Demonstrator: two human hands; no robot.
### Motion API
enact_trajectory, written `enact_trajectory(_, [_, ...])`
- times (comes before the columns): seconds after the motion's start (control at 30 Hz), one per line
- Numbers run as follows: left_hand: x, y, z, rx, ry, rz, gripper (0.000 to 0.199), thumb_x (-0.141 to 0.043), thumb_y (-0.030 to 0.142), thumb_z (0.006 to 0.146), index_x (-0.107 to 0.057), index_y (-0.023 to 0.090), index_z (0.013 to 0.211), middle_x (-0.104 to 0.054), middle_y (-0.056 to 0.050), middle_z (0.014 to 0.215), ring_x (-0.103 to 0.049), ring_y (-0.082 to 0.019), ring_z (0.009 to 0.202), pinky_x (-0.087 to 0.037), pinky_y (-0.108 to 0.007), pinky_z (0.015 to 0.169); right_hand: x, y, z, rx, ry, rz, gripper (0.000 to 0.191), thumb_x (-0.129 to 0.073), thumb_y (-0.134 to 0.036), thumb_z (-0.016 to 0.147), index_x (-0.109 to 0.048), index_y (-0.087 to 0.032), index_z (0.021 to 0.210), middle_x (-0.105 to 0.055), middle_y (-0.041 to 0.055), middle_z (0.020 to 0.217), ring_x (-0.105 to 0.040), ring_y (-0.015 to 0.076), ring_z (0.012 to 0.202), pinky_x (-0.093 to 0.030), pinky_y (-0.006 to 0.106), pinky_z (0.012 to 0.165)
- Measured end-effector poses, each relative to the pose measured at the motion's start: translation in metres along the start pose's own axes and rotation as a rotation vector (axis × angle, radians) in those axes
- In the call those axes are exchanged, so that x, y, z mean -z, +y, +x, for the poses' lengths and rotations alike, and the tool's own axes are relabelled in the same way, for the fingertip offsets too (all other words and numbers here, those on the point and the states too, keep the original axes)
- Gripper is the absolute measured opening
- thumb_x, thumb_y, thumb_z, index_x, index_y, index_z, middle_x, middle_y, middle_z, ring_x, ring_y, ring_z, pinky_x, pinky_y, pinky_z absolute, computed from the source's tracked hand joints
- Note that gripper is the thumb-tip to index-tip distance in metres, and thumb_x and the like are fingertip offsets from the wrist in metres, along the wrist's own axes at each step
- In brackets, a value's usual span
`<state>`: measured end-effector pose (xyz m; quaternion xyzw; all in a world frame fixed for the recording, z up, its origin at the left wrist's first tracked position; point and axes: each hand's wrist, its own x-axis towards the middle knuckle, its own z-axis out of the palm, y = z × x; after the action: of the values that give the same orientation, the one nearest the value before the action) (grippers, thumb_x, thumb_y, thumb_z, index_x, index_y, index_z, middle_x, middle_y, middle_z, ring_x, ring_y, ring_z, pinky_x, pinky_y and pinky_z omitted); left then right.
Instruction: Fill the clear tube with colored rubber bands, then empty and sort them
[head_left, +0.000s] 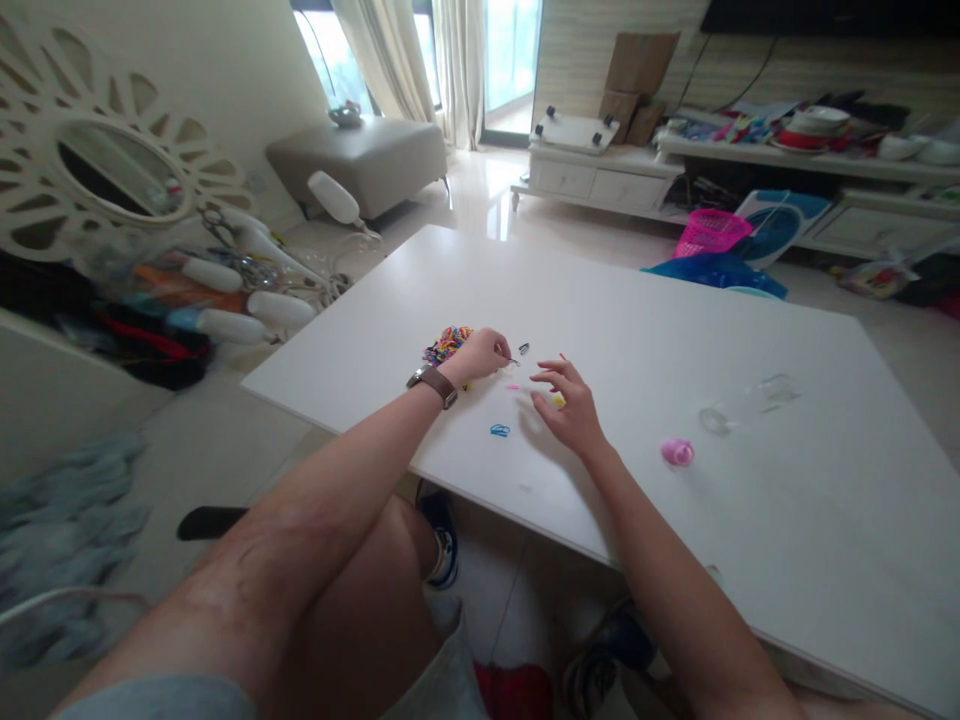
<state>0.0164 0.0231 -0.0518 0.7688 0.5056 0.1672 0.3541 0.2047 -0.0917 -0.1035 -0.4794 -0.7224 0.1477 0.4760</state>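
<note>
My left hand (486, 352), with a brown-strapped watch on the wrist, pinches a thin black elastic band (514, 362) above the white table. Just beside that wrist lies a heap of tiny multicoloured elastic bands (448, 345), partly covered by the hand. My right hand (568, 402) hovers to the right with its fingers apart and holds nothing. Between the hands are a small pink piece (512, 387) and a yellow piece (558, 401), partly hidden by the right hand. A small black group (524, 348) lies beyond, and some blue loops (499, 430) lie nearer me.
On the right of the white table (600, 290) a clear bottle (750, 405) lies on its side, with a pink cap (677, 453) near it. A white lamp with several shades (281, 309) and a round-framed mirror (124, 170) stand at the left.
</note>
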Motion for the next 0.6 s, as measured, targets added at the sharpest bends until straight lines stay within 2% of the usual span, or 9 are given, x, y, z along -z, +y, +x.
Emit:
enact_trajectory(0.33, [-0.037,-0.006,0.041,0.293,0.239,-0.335,0.01,-0.071,0.008,0.071,-0.076,0.009,0.08,-0.068,-0.005,0.061,-0.06,-0.012,0.056,-0.045,-0.021,0.056,-0.001,0.002,0.0,-0.053,0.036,0.003,0.015,-0.065,-0.021,0.087,-0.072,-0.023,0.1,-0.064,0.0107,0.116,-0.062,0.0279,0.119,-0.06,0.036,0.075])
enact_trajectory(0.5, [-0.044,-0.006,0.044,0.326,0.255,-0.392,0.009,-0.076,0.008,0.066,-0.073,0.01,0.075,-0.065,-0.003,0.057,-0.058,-0.012,0.054,-0.044,-0.022,0.055,0.0,0.001,0.001,-0.073,0.042,0.008,0.014,-0.065,-0.022,0.087,-0.072,-0.024,0.098,-0.064,0.0105,0.115,-0.061,0.0281,0.119,-0.06,0.037,0.076])
enact_trajectory(0.6, [-0.043,-0.009,0.044,0.325,0.257,-0.377,0.016,-0.081,0.009,0.062,-0.074,0.01,0.076,-0.064,-0.003,0.057,-0.059,-0.013,0.056,-0.045,-0.022,0.057,0.0,0.001,0.001,-0.074,0.04,0.015,0.013,-0.065,-0.021,0.087,-0.072,-0.025,0.097,-0.064,0.0098,0.115,-0.061,0.0277,0.119,-0.06,0.041,0.083])
